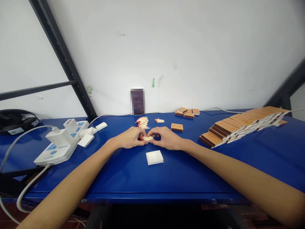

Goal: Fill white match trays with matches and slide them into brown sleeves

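My left hand (130, 138) and my right hand (166, 138) meet at the middle of the blue table (124, 178). Their fingers are closed together on a small bundle of red-tipped matches (148, 138) held between them just above the tabletop. A white inner matchbox tray (154, 157) lies on the table just in front of the hands. Behind them sits a loose pile of matches (142, 122), with a smaller clump of matches (159, 120) to its right. A single brown matchbox (177, 127) lies right of the hands.
A long overlapping row of brown matchboxes (240, 126) runs along the right side. A few more matchboxes (187, 112) lie by the wall. At left stands a white power strip (57, 146) with plugged adapters, white trays (87, 137) beside it, and grey cables.
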### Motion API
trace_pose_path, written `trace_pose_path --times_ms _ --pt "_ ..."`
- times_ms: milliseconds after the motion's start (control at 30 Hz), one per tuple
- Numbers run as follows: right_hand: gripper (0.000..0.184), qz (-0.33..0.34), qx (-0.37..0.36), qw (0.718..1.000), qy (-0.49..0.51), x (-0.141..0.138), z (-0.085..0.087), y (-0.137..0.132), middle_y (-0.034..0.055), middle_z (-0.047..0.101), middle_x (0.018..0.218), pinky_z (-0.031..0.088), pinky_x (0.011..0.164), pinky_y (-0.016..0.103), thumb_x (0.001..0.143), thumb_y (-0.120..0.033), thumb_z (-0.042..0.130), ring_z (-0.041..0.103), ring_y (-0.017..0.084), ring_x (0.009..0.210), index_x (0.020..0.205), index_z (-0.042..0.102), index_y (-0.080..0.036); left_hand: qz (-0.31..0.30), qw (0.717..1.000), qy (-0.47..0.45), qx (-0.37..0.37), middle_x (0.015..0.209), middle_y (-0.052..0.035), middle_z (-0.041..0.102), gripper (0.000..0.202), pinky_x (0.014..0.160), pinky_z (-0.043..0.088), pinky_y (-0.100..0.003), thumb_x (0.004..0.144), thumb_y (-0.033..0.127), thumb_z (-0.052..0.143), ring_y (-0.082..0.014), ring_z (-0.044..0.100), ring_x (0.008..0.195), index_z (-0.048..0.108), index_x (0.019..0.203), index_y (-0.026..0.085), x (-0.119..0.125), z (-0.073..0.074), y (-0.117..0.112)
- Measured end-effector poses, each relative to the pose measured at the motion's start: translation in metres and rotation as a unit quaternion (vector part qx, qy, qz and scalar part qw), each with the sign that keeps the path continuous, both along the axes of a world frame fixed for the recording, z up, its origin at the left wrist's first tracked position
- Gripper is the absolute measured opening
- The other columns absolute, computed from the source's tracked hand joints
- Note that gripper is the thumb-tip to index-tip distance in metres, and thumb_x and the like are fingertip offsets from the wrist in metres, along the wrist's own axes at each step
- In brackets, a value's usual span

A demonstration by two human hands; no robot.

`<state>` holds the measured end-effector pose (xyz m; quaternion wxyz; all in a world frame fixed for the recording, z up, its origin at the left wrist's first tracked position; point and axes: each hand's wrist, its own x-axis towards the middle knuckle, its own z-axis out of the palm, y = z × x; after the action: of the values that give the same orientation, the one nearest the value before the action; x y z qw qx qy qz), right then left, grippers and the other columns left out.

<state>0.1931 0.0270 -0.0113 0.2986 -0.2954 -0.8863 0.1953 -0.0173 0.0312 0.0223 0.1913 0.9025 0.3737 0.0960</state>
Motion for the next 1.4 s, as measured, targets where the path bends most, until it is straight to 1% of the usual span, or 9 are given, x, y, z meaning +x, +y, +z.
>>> trace_pose_path --times_ms 167,333,467,600,733,1000,1133,1267,1400 --pt "0.018 0.003 0.002 1.0 0.004 -0.0007 0.0014 -0.0012 0.003 0.07 0.091 0.045 0.072 0.026 0.081 -0.018 0.061 0.06 0.014 0.079 0.098 0.066 -0.019 -0.004 0.999 0.023 0.023 0.065 0.0023 0.052 0.018 0.05 0.031 -0.022 0.079 0.033 0.055 -0.0096 0.044 0.054 0.05 0.072 0.017 0.0007 -0.0004 -0.0003" --pt "0.017 0.002 0.003 1.0 0.013 -0.001 0.0002 -0.0008 0.0008 0.069 0.086 0.044 0.07 0.024 0.08 -0.017 0.061 0.059 0.012 0.075 0.097 0.065 -0.018 -0.009 0.999 0.027 0.03 0.065 0.0022 0.053 0.018 0.05 0.031 -0.023 0.081 0.032 0.053 -0.0098 0.044 0.054 0.049 0.072 0.017 0.0017 0.0005 -0.0027" --pt "0.018 -0.002 0.004 1.0 0.009 -0.0009 -0.0005 -0.0003 0.0012 0.069 0.086 0.044 0.069 0.024 0.08 -0.016 0.061 0.059 0.012 0.074 0.097 0.065 -0.018 -0.02 0.999 0.032 0.035 0.069 0.0008 0.056 0.015 0.052 0.032 -0.023 0.079 0.03 0.055 -0.0103 0.047 0.056 0.051 0.072 0.017 0.002 0.0039 -0.0045" --pt "0.017 0.003 0.004 1.0 0.006 -0.001 -0.0004 -0.0001 0.0011 0.069 0.086 0.044 0.069 0.024 0.079 -0.014 0.061 0.059 0.013 0.074 0.095 0.065 -0.018 -0.019 0.998 0.042 0.041 0.069 0.0003 0.057 0.013 0.052 0.033 -0.023 0.077 0.027 0.055 -0.0108 0.049 0.057 0.05 0.07 0.017 0.0033 0.007 -0.0057" --pt "0.017 0.002 0.025 1.0 -0.002 -0.0013 0.0003 -0.0008 0.001 0.069 0.088 0.043 0.07 0.025 0.079 -0.014 0.06 0.06 0.013 0.077 0.095 0.064 -0.019 -0.014 0.997 0.057 0.048 0.067 0.0005 0.057 0.011 0.052 0.032 -0.023 0.076 0.025 0.055 -0.0108 0.048 0.056 0.05 0.069 0.017 0.0058 0.0077 -0.0067" --pt "0.016 -0.004 0.039 0.999 -0.032 -0.002 0.0034 -0.0044 0.0021 0.069 0.089 0.043 0.07 0.027 0.08 -0.021 0.062 0.061 0.015 0.076 0.096 0.063 -0.02 -0.012 0.996 0.065 0.066 0.063 0.0012 0.055 0.008 0.051 0.031 -0.023 0.074 0.021 0.054 -0.0105 0.046 0.054 0.051 0.068 0.017 0.0073 0.0065 -0.0052" --pt "0.013 -0.003 0.041 0.999 -0.034 -0.0038 0.0047 -0.0039 0.0016 0.068 0.087 0.042 0.068 0.025 0.08 -0.018 0.062 0.06 0.015 0.075 0.093 0.063 -0.02 -0.01 0.995 0.069 0.066 0.065 0.0004 0.057 0.009 0.052 0.032 -0.022 0.074 0.022 0.054 -0.0109 0.048 0.055 0.05 0.068 0.017 0.0077 0.0073 -0.0058" --pt "0.014 -0.001 0.033 0.999 -0.04 -0.0054 0.0051 -0.0028 0.001 0.068 0.085 0.041 0.067 0.025 0.079 -0.014 0.062 0.06 0.014 0.074 0.091 0.062 -0.02 -0.008 0.996 0.068 0.063 0.062 0.0014 0.055 0.011 0.051 0.031 -0.022 0.075 0.024 0.054 -0.0101 0.046 0.053 0.052 0.067 0.016 0.0069 0.0075 -0.0056" --pt "0.014 -0.006 0.023 0.999 -0.025 -0.0056 0.0046 -0.0022 -0.0001 0.068 0.081 0.04 0.065 0.023 0.078 -0.013 0.062 0.058 0.013 0.07 0.091 0.063 -0.019 -0.004 0.997 0.058 0.048 0.059 0.0018 0.055 0.016 0.05 0.03 -0.022 0.077 0.029 0.054 -0.0101 0.046 0.052 0.055 0.068 0.016 0.0045 0.0072 -0.0036"
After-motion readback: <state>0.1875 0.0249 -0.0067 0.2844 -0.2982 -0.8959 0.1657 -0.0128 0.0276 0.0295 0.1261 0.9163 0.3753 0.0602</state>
